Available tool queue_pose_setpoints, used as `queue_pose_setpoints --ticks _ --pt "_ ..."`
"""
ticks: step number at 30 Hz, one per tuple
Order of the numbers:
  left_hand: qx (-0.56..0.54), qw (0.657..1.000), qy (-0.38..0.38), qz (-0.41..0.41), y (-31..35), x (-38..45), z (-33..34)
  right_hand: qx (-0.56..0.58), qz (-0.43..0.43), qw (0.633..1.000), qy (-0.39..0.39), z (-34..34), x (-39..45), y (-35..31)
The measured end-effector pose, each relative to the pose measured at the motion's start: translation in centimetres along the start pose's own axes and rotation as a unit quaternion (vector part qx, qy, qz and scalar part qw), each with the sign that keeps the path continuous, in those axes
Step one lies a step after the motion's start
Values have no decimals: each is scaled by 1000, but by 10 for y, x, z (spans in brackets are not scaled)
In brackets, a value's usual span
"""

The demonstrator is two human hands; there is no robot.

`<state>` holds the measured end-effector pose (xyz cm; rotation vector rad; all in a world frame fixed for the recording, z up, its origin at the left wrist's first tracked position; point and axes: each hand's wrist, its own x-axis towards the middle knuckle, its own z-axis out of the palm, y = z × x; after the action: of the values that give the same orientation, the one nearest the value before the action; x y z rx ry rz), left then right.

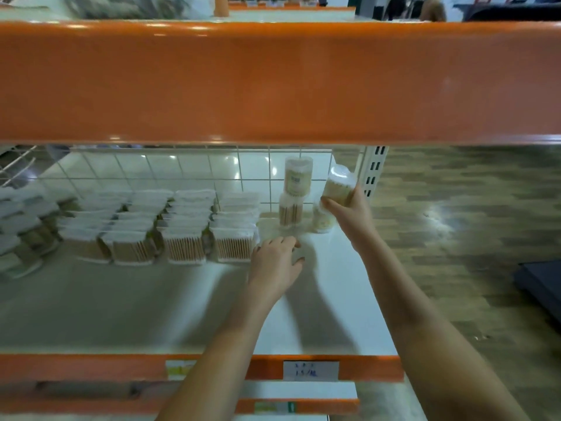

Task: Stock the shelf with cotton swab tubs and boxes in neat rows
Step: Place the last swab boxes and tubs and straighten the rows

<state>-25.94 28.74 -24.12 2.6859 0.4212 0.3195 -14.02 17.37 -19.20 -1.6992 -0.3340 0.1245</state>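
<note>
boxes [182,235]: rows of clear swab boxes on the white shelf [121,299], left to centre, blurred at far left
left hand [274,262]: fingers loosely curled, holding nothing, just right of the front box row
stacked tubs [294,189]: two round tubs, one atop the other, at the back near the wire grid [182,165]
right hand [346,211]: grasping a tub [338,189], tilted, above another tub [322,218] standing on the shelf
price tag [310,370]: on the orange front edge

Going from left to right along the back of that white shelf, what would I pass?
Rows of cotton swab boxes → left hand → two stacked tubs → a tub standing on the shelf → right hand holding a tub → slotted shelf post.
</note>
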Motion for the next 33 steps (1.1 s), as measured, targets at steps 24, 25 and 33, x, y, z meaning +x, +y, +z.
queue_pose_setpoints --ticks 24,25,33 --pt "-70 989 -61 -118 -143 -108 -94 92 118 952 -267 124 -145 -7" --pt "-73 988 -61 -125 -151 -110 -99 97 122 950 -272 133 -148 -9" --pt "-205 962 -85 -159 -192 -131 -120 89 124 944 -293 188 -165 -24"
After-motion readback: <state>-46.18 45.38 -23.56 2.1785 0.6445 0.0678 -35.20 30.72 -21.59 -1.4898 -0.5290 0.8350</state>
